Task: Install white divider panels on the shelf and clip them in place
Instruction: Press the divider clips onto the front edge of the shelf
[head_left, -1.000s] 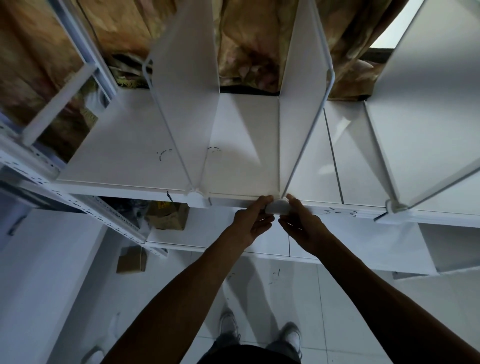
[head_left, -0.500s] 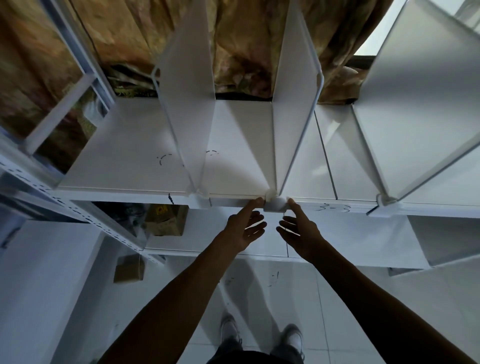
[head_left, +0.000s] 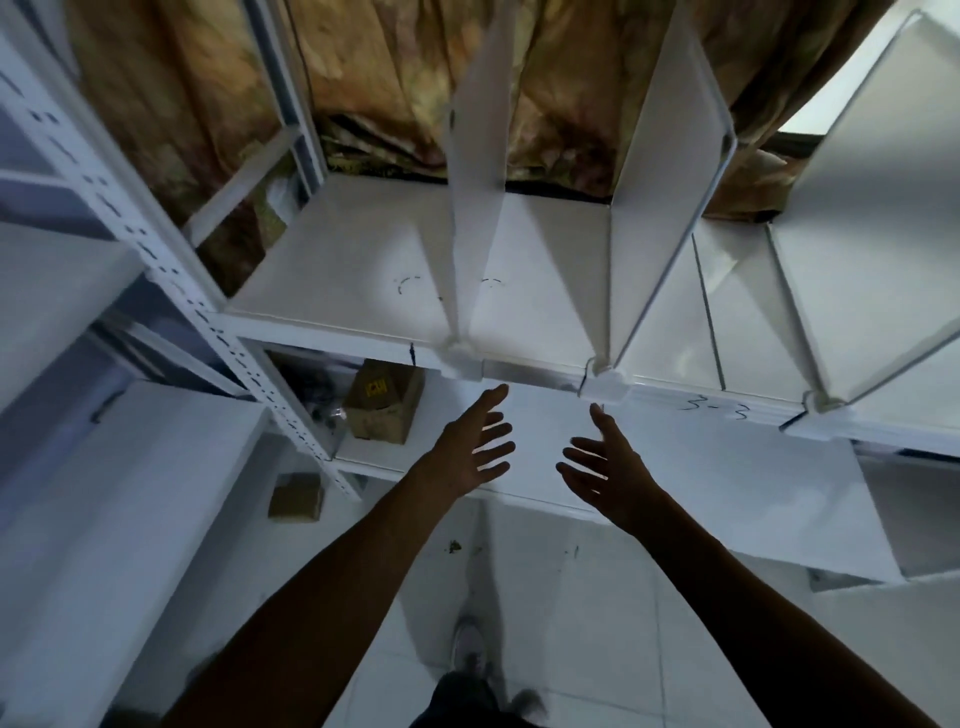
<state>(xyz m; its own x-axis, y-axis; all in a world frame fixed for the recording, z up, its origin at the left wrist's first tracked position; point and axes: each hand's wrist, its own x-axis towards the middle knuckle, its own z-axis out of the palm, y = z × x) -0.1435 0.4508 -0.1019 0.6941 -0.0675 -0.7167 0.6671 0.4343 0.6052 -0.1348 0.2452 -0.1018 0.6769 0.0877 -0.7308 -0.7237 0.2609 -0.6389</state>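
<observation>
While flat white panels (head_left: 660, 208) stand clipped, left hand (head_left: 475, 441) and right hand (head_left: 605, 467) hang released, fingers spread.

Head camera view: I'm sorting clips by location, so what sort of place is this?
Probably a storeroom or stockroom: white slotted-steel shelving with divider panels, cardboard boxes on a lower shelf, and a tiled floor.

Right divider panel (head_left: 883, 234) cut off at frame edge

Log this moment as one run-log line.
left hand: open, empty | right hand: open, empty | white plastic clip: seated under middle white divider panel
</observation>
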